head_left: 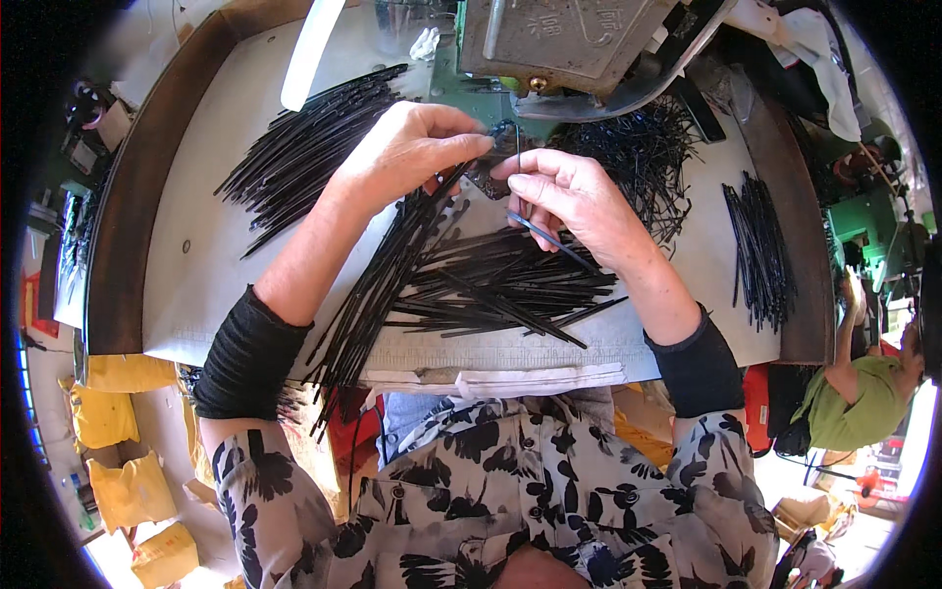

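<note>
My left hand [407, 152] is closed round the upper end of a long bunch of thin black strips [378, 280], which slants down past the table's front edge. Its thumb and forefinger point toward the machine's working point, where small details are hard to make out. Close by on the right, my right hand [579, 201] has its fingers closed on a single black strip [549, 234]. Between and below my hands, a loose heap of black strips [510, 285] lies on the pale table [196, 285].
A grey-covered machine [564, 44] stands at the far middle. Black strips [309, 147] lie in a large pile at far left. A tangle of thin black pieces [638, 162] sits right of the machine, and another black bundle [758, 250] farther right. A brown raised rim [123, 245] borders the table. Another person [859, 402] is at far right.
</note>
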The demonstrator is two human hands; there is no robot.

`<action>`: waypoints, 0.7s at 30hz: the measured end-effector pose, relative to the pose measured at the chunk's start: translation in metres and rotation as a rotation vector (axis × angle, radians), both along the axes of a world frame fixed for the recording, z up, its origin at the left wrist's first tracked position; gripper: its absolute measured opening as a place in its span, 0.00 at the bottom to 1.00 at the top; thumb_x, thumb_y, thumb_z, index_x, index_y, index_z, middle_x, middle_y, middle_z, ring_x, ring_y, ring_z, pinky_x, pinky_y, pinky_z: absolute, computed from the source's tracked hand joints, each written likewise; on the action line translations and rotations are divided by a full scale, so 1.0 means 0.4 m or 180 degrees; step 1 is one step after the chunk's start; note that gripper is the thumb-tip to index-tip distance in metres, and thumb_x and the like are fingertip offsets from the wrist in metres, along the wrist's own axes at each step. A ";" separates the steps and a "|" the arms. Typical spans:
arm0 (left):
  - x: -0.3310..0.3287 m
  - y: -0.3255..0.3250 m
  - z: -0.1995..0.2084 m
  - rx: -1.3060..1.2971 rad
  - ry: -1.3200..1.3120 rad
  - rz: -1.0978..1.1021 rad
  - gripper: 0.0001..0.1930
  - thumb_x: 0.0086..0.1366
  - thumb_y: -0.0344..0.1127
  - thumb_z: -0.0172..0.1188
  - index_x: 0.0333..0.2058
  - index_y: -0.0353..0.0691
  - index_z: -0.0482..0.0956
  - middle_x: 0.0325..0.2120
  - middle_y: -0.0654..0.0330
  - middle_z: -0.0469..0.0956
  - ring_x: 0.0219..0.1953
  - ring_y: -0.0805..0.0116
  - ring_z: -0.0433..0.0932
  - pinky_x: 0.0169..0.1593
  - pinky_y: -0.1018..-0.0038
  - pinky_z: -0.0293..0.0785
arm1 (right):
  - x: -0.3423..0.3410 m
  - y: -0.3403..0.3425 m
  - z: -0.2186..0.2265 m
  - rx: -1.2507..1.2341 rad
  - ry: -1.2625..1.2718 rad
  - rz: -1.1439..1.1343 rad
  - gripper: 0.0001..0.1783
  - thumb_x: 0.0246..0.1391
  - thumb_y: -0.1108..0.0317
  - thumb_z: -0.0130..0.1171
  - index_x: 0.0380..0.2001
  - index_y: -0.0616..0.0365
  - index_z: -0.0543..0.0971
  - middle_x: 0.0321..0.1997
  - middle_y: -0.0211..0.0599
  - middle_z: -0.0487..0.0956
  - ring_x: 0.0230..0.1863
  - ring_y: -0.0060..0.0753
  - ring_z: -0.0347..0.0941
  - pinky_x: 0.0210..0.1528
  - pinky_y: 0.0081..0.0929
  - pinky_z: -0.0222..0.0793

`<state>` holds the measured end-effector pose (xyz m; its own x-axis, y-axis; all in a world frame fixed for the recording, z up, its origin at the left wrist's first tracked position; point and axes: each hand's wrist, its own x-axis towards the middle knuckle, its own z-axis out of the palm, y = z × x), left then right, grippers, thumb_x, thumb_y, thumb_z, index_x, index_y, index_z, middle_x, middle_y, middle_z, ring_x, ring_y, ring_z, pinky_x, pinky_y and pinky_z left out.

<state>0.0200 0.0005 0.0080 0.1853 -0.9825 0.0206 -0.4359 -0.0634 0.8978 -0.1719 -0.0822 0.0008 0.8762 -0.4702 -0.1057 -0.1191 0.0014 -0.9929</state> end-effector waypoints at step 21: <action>0.009 -0.010 -0.005 0.0255 0.0649 -0.0066 0.15 0.56 0.44 0.59 0.26 0.35 0.79 0.16 0.64 0.74 0.14 0.80 0.68 0.20 0.83 0.61 | -0.004 -0.020 -0.013 0.0264 0.0048 0.0097 0.15 0.58 0.66 0.50 0.43 0.67 0.72 0.25 0.35 0.74 0.14 0.15 0.66 0.14 0.13 0.63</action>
